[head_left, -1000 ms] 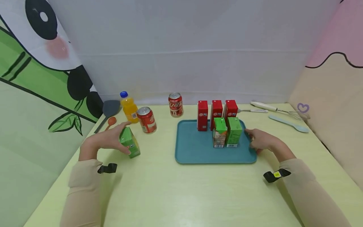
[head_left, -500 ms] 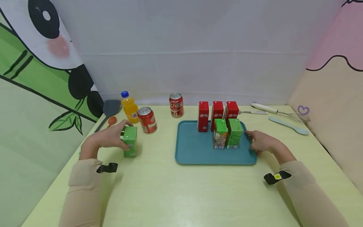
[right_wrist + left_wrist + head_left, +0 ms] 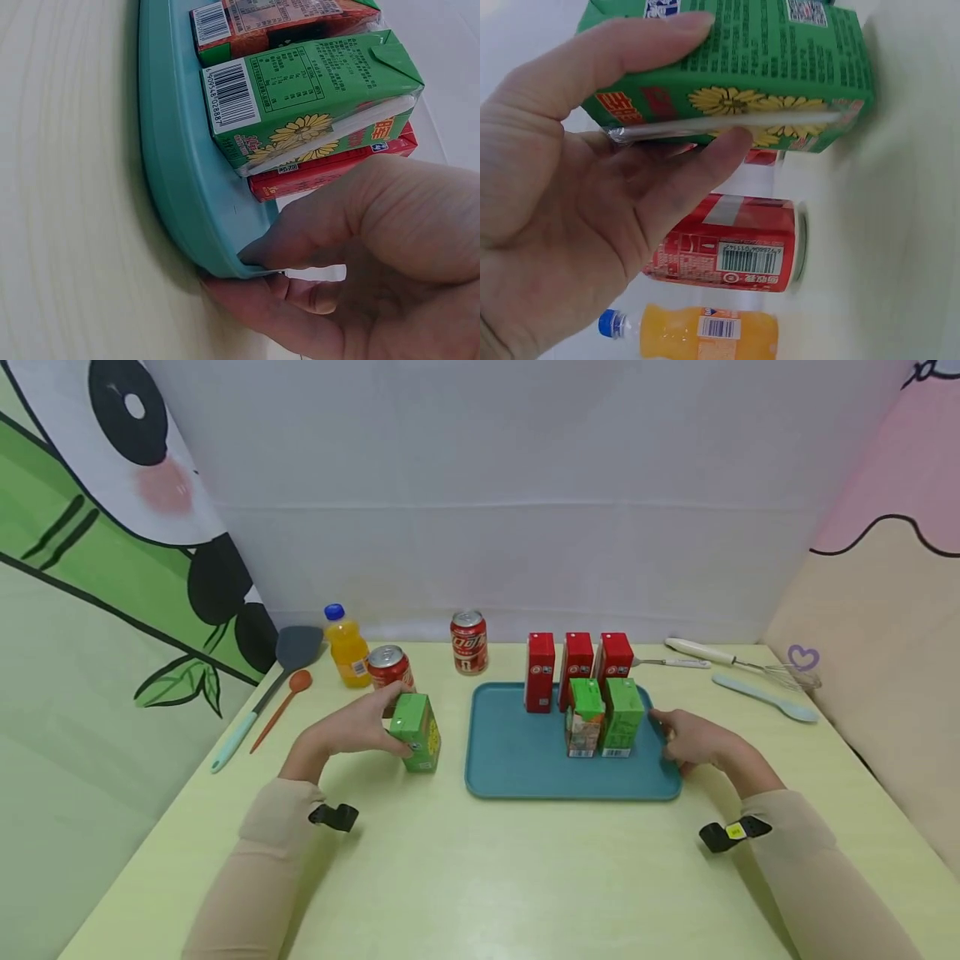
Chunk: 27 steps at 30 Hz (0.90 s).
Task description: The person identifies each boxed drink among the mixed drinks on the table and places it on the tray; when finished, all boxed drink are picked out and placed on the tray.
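My left hand [image 3: 360,727] grips a green drink carton [image 3: 422,735] left of the tray. In the left wrist view a wrapped straw runs along the carton's flowered side [image 3: 780,112], under my fingers. My right hand [image 3: 696,742] pinches the right rim of the blue-green tray [image 3: 517,768], thumb on top and fingers beneath. On the tray stand a green carton [image 3: 621,718] and a green-and-orange carton [image 3: 585,727], side by side. Three red cartons [image 3: 539,675] line up behind them along the tray's back.
A cola can [image 3: 390,665] stands partly hidden behind my left hand, beside an orange juice bottle [image 3: 348,652]. Another cola can [image 3: 469,643] is farther back. A spatula [image 3: 262,697] and an orange spoon [image 3: 281,710] lie left; a whisk [image 3: 738,658] and pale blue spoon [image 3: 765,697] lie right.
My left hand has carried the green carton rightward toward the tray, and it now stands in front of the nearer cola can. The right hand keeps its hold on the tray rim.
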{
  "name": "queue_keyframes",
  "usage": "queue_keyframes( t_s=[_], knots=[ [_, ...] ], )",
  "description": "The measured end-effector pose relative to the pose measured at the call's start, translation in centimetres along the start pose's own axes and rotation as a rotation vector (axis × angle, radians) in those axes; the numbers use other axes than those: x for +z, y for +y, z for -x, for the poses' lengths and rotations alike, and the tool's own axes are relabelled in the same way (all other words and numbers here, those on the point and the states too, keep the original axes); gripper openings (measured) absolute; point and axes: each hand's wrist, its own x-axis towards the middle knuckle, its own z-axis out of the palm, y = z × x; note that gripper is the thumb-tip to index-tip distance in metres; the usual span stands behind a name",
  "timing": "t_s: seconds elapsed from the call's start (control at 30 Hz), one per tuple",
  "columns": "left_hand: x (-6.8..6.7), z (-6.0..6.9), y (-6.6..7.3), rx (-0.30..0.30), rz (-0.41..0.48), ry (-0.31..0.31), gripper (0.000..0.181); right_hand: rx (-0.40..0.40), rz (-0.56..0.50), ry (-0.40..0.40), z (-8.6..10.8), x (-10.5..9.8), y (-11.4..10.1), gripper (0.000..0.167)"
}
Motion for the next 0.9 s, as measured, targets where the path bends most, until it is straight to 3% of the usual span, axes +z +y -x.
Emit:
queue_keyframes(
  t_s=[0.23,0.4,0.7,0.77,0.9],
  knots=[
    [0.7,-0.7,-0.3,-0.033,0.022,0.014,0.083,-0.009,0.013,0.0,0.0,0.0,0.0,0.087],
    [0.6,-0.8,-0.9,-0.024,0.096,-0.008,0.089,-0.021,0.027,0.002,0.1,-0.1,-0.1,0.087],
    [0.7,-0.6,-4.7,0.037,0.34,-0.13,0.098,-0.016,0.005,0.001,0.1,0.2,0.0,0.088],
    [0.8,-0.5,-5.2,0.037,0.346,-0.13,0.096,-0.011,0.001,0.001,0.1,0.2,0.0,0.088],
    [1.3,-0.8,-5.4,0.022,0.258,-0.103,0.088,-0.016,-0.001,0.003,0.2,0.3,0.0,0.088]
  ],
)
